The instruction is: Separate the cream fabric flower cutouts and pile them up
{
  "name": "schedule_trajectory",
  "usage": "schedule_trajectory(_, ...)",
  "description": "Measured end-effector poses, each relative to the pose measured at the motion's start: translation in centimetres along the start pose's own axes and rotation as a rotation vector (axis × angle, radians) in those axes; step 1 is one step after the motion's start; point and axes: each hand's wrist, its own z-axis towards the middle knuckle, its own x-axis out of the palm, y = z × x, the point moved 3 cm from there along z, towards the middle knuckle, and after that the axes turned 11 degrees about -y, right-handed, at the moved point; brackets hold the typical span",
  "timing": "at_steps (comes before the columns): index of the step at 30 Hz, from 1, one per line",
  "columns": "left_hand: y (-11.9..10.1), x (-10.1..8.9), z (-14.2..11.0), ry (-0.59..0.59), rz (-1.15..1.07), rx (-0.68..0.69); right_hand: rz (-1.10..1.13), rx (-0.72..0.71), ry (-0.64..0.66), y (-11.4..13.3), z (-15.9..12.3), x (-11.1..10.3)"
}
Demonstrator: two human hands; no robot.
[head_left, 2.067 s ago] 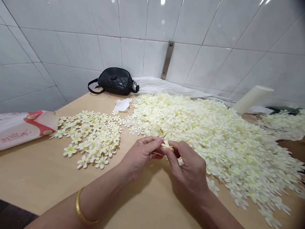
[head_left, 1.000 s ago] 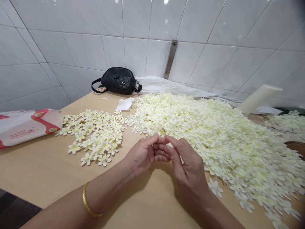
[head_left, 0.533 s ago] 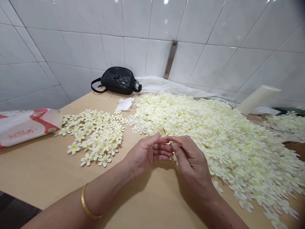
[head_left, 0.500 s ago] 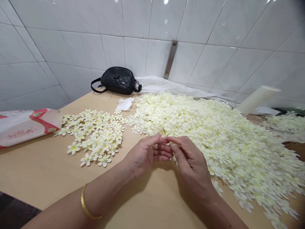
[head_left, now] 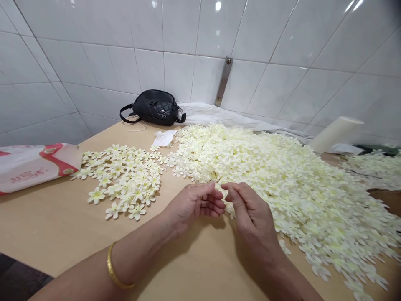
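Note:
In front of the large heap of pale cream artificial flowers (head_left: 266,163), my hands face each other just above the table (head_left: 206,267), a small gap between them. My left hand (head_left: 194,205) has its fingers curled and its thumb laid along the index finger; whatever it pinches is hidden or too small to name. Thumb and index finger of my right hand (head_left: 253,213) are pressed together, and I cannot make out what is between them. A smaller spread of yellow-centred flowers (head_left: 125,175) lies left of my left hand.
Beyond the flowers, a black quilted bag (head_left: 155,107) rests near the tiled wall, with a crumpled white scrap (head_left: 164,138) in front. A red and white printed sack (head_left: 31,168) lies at left. A white roll (head_left: 335,133) leans behind the heap at right.
My hands have drawn slightly apart; their fingertips met before and now have a gap. Both sit a little lower in the view. The flower piles look the same.

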Motion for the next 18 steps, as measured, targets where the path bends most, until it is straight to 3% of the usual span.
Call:
schedule_trajectory(4,-0.1,-0.04,0.05,-0.019,-0.014,-0.009,0.004,-0.104,0.052,0.26,-0.14,0.52)
schedule_trajectory(9,-0.04,-0.04,-0.03,0.005,-0.008,-0.017,-0.012,0.022,0.07,0.0,-0.23,0.3)
schedule_trajectory(13,-0.13,-0.07,-0.1,0.014,-0.005,-0.008,-0.075,0.044,0.039,0.09,-0.22,0.07)
schedule_trajectory(18,-0.05,-0.17,0.07,-0.03,-0.037,-0.007,0.011,-0.073,0.049,0.58,-0.28,0.71)
